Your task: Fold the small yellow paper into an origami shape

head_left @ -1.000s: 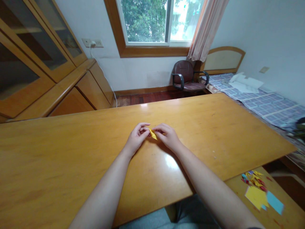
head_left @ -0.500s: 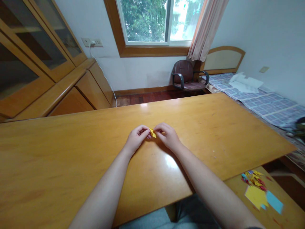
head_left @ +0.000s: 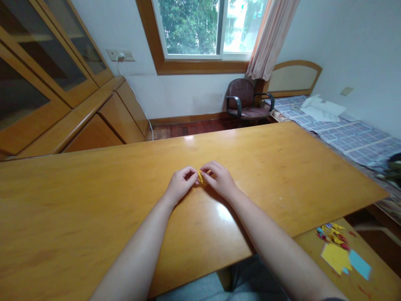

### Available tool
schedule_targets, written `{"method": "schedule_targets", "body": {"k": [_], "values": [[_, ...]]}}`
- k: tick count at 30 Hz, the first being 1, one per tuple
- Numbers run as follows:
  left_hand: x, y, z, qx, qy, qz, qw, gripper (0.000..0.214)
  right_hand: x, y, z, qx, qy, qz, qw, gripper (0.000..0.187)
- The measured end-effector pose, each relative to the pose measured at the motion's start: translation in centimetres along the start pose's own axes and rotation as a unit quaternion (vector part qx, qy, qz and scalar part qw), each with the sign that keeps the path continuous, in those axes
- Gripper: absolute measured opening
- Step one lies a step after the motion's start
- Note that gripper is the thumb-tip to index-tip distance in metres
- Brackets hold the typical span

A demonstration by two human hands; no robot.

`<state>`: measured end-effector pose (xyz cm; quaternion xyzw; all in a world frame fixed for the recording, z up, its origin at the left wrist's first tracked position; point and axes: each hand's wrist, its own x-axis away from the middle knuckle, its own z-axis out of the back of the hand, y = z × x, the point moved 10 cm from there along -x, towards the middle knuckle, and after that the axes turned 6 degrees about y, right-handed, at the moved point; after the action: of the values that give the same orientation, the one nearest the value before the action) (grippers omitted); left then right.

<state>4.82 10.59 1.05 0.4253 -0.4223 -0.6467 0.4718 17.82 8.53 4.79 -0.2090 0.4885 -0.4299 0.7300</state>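
Observation:
A small folded piece of yellow paper (head_left: 200,177) sits between my two hands at the middle of a long wooden table (head_left: 94,196). My left hand (head_left: 181,184) pinches its left side with curled fingers. My right hand (head_left: 220,179) pinches its right side, fingers bent over it. Most of the paper is hidden by my fingertips.
A lower wooden surface (head_left: 369,284) at the right front carries loose coloured paper squares (head_left: 340,255) and small folded pieces (head_left: 332,235). Wooden cabinets (head_left: 56,96) line the left wall. A dark chair (head_left: 244,100) and a bed (head_left: 341,129) stand beyond the table.
My hands have drawn closer together over the yellow paper, and less of it shows than a second ago. My arms have stayed in place.

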Motion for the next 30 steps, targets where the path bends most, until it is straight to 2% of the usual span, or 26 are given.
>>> {"method": "schedule_targets", "body": {"k": [8,30], "values": [[0.2,0.7,-0.2,-0.042,-0.014,-0.031,0.999,0.014,0.1,-1.0,-0.2,0.007,-0.017,0.042,0.999,0.013],[0.2,1.2,-0.1,-0.079,-0.011,-0.054,0.995,0.014,0.1,-0.8,-0.4,-0.005,-0.03,0.022,0.999,0.013]]}}
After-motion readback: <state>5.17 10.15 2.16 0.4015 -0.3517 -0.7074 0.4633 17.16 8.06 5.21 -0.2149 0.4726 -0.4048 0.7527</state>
